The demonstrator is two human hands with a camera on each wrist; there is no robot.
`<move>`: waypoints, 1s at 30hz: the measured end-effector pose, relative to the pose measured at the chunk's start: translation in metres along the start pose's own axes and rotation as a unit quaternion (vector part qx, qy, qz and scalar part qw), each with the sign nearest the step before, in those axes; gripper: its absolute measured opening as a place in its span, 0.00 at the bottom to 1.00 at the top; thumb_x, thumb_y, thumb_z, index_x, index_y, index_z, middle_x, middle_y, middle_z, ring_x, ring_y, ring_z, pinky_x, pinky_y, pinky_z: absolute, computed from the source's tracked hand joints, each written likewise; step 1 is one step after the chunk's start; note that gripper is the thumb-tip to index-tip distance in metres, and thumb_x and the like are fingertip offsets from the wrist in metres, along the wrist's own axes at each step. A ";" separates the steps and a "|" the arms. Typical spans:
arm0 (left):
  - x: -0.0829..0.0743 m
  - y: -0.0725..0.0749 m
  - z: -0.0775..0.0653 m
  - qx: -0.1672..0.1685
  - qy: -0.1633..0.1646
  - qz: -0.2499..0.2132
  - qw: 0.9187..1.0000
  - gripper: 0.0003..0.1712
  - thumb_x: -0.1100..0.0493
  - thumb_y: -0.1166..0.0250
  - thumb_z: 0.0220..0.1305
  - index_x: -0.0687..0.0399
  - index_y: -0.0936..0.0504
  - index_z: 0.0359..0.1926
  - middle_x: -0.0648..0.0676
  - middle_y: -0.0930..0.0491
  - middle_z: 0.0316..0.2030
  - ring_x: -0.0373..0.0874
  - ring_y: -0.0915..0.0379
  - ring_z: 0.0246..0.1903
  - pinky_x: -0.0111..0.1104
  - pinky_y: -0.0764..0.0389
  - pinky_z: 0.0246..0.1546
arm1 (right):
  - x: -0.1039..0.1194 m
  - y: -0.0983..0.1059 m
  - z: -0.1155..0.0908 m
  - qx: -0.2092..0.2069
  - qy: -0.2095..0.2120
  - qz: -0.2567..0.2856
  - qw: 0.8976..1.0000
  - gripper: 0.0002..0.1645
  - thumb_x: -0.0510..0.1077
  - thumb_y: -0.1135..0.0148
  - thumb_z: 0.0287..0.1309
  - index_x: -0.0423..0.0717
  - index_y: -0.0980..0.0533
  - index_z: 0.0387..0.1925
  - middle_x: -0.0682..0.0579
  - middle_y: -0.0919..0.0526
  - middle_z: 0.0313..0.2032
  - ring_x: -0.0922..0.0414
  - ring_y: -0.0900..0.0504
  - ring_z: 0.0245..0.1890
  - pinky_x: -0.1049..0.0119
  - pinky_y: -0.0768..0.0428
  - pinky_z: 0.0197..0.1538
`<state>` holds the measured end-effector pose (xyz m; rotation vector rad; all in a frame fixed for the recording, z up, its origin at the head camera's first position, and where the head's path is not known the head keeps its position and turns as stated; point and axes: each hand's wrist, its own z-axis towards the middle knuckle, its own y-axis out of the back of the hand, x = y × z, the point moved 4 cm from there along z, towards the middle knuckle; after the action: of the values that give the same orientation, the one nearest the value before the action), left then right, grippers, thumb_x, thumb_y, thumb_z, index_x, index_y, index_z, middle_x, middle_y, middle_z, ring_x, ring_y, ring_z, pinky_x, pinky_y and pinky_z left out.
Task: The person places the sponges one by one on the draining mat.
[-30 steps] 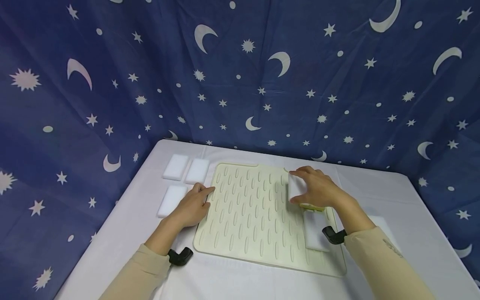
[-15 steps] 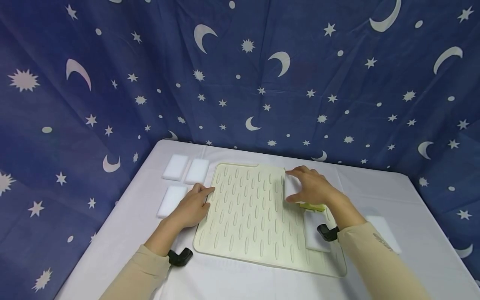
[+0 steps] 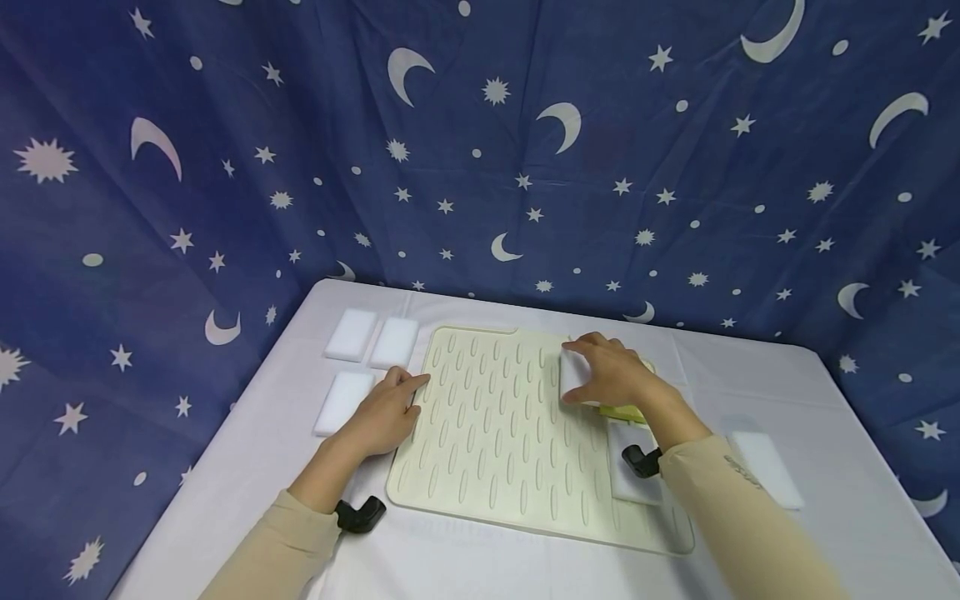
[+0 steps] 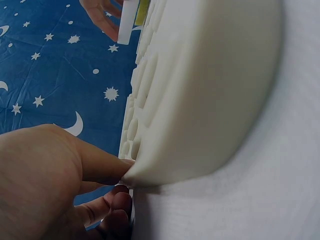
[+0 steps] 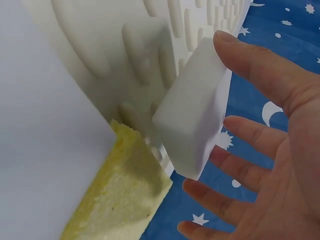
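Note:
A cream mat (image 3: 487, 442) with raised oval ridges lies on the table. At its left edge, my left hand (image 3: 386, 412) touches the rim with extended index finger and thumb; its other fingers curl below the rim in the left wrist view. Over the mat's upper right part, my right hand (image 3: 611, 372) pinches a white block-shaped sponge (image 5: 192, 107) between thumb and fingertips, tilted on edge close to the ridges. Beside it sits a yellow sponge (image 5: 120, 185), partly hidden by the hand in the head view. Nearer me on the mat lies another white sponge (image 3: 626, 483), partly covered by the wrist camera.
Several white sponges lie on the tablecloth left of the mat, one (image 3: 351, 333) at the back and another (image 3: 343, 402) beside my left hand. To the right, one more white sponge (image 3: 767, 467) rests past my sleeve. A blue star-patterned curtain (image 3: 480, 167) hangs behind the table.
My right hand has moved a little to the left with the white sponge, and more of the white sponge at the far right shows. The left hand and the mat stay put.

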<state>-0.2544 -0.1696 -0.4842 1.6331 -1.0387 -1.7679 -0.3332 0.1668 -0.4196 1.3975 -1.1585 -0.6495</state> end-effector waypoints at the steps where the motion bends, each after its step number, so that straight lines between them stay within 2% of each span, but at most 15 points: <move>1: 0.000 0.000 0.000 0.000 0.000 0.001 1.000 0.30 0.63 0.42 0.73 0.60 0.30 0.74 0.59 0.29 0.56 0.47 0.30 0.45 0.42 0.26 0.51 | 0.000 -0.001 0.001 0.001 0.000 0.000 1.000 0.56 0.60 0.19 0.49 0.50 0.33 0.76 0.38 0.36 0.74 0.33 0.33 0.69 0.30 0.34 0.68; 30: 0.000 0.000 -0.001 -0.007 -0.009 0.004 1.000 0.30 0.64 0.41 0.72 0.61 0.30 0.74 0.59 0.29 0.55 0.47 0.30 0.46 0.42 0.27 0.52 | 0.001 -0.014 0.014 0.012 -0.025 0.014 1.000 0.60 0.61 0.18 0.47 0.51 0.36 0.78 0.39 0.38 0.76 0.34 0.35 0.71 0.31 0.35 0.69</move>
<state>-0.2536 -0.1695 -0.4839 1.6054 -1.0365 -1.7832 -0.3417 0.1585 -0.4354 1.3905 -1.2259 -0.6558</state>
